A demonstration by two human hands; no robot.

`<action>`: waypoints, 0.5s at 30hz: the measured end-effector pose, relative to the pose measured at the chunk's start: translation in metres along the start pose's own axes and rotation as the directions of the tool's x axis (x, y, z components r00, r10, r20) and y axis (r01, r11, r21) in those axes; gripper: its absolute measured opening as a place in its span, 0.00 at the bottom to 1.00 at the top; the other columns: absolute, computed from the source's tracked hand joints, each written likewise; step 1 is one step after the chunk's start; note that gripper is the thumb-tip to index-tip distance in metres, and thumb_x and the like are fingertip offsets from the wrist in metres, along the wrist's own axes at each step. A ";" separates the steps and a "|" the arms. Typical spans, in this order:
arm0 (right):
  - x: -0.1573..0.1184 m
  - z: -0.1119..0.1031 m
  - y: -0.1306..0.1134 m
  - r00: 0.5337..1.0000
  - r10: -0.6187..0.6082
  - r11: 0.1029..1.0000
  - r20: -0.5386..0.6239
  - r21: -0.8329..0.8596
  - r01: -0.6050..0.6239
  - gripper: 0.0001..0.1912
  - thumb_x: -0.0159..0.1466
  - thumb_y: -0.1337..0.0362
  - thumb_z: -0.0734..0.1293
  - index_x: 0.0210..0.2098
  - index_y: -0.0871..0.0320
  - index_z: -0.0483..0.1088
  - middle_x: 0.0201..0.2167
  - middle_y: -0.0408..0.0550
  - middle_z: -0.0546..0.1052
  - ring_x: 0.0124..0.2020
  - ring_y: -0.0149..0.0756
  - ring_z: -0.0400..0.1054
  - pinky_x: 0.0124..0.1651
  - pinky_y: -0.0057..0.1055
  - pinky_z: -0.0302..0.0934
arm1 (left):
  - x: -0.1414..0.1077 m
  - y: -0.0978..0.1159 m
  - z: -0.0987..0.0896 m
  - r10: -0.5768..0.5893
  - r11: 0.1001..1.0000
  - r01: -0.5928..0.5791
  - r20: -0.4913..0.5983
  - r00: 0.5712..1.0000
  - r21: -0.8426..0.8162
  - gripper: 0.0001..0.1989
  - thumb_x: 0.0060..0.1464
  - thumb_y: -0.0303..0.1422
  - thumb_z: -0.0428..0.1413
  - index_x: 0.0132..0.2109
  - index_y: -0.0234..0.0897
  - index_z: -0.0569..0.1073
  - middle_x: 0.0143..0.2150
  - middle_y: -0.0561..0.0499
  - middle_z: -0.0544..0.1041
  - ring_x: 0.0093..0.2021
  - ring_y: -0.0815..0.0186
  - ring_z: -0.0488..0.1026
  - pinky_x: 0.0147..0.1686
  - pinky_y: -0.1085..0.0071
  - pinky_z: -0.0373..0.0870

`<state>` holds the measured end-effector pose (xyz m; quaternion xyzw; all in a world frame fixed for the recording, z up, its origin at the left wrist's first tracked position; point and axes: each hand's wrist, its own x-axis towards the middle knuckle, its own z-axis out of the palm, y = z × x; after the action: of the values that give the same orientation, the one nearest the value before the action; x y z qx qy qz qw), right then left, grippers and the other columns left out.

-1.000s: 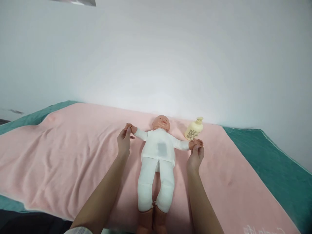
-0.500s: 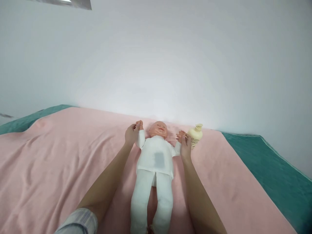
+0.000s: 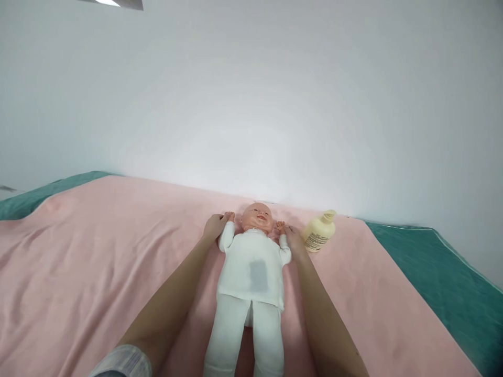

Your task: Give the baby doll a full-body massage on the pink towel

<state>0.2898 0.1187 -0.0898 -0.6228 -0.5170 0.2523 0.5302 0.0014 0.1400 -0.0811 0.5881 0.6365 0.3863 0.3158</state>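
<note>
A baby doll (image 3: 251, 267) in a white top and white trousers lies on its back, head toward the wall, with a grey patch on its chest. Both its arms are bent up beside its head. My left hand (image 3: 215, 226) is closed on the doll's arm at the left, near the small hand. On the other side my right hand (image 3: 294, 240) grips the doll's other forearm by the wrist; its fingertips are partly hidden. A pale yellow pump bottle (image 3: 320, 231) stands just right of my right hand.
A pink blanket (image 3: 129, 235) with creases at the left lies under the doll. Green cloth (image 3: 436, 267) shows beyond it at the right and far left. A white wall (image 3: 251, 104) rises directly behind the doll's head.
The doll's arms have bent inward, closer to its head, with my hands moving along with them. The view has shifted slightly, and the bottle shows farther from my right hand.
</note>
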 end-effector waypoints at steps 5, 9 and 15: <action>-0.006 0.002 -0.002 0.999 -0.034 0.999 -0.037 0.023 0.035 0.20 0.61 0.50 0.61 0.32 0.59 0.74 0.32 0.54 0.80 0.40 0.47 0.73 0.45 0.40 0.64 | -0.008 0.007 -0.001 0.059 0.998 -0.060 -0.032 0.998 -0.021 0.28 0.57 0.52 0.45 0.25 0.34 0.74 0.22 0.44 0.75 0.25 0.60 0.71 0.24 0.69 0.57; -0.019 0.000 -0.011 0.992 -0.091 0.994 -0.090 0.052 0.096 0.23 0.62 0.47 0.61 0.41 0.60 0.71 0.41 0.57 0.79 0.45 0.47 0.73 0.47 0.42 0.65 | -0.019 0.017 -0.004 0.124 0.988 -0.132 -0.109 0.986 -0.073 0.28 0.58 0.52 0.45 0.31 0.33 0.76 0.26 0.46 0.77 0.28 0.62 0.72 0.25 0.71 0.60; -0.050 -0.008 -0.032 0.970 -0.204 0.969 -0.130 0.117 0.219 0.23 0.63 0.49 0.62 0.50 0.58 0.64 0.52 0.58 0.74 0.49 0.44 0.72 0.51 0.43 0.65 | -0.041 0.028 -0.018 0.214 0.963 -0.241 -0.201 0.956 -0.122 0.22 0.55 0.48 0.51 0.45 0.35 0.76 0.37 0.47 0.79 0.34 0.63 0.73 0.32 0.71 0.65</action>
<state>0.2679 0.0668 -0.0695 -0.5415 -0.5310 0.1906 0.6232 0.0045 0.0969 -0.0501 0.5944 0.5613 0.5186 0.2503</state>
